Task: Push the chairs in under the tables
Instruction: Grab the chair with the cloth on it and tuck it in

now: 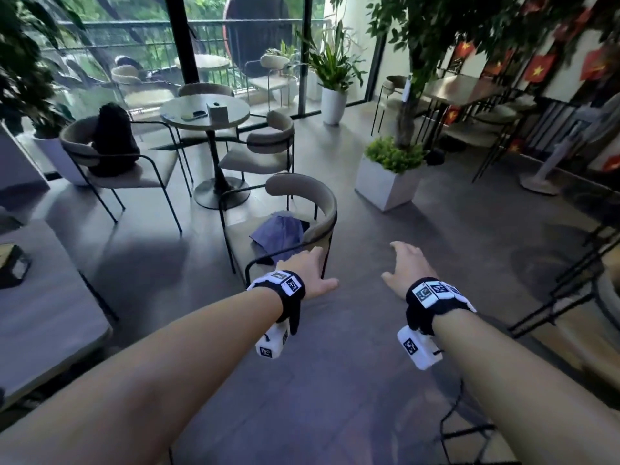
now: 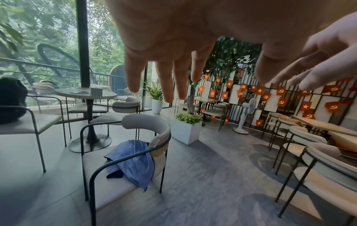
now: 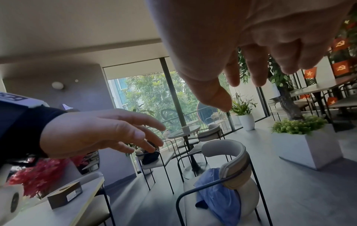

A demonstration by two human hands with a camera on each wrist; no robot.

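A beige chair (image 1: 298, 184) with a curved backrest and thin black frame stands on the floor just this side of the round table (image 1: 174, 112). A blue cloth (image 1: 281, 233) lies on its seat. My left hand (image 1: 315, 263) hovers over the chair's near armrest with fingers spread, touching nothing. My right hand (image 1: 402, 260) hangs open in the air to the right of the chair. The left wrist view shows my left fingers (image 2: 168, 76) straight above the chair (image 2: 150, 122) and cloth (image 2: 135, 160). In the right wrist view the chair (image 3: 231, 148) is below my right hand (image 3: 241, 68).
Two more chairs ring the round table, one (image 1: 147, 176) bearing a black bag (image 1: 114, 142). A white planter box (image 1: 385, 186) stands right of the near chair. A grey table (image 1: 50, 313) is at my left, dark-framed chairs (image 1: 570, 280) at my right. Open floor lies between.
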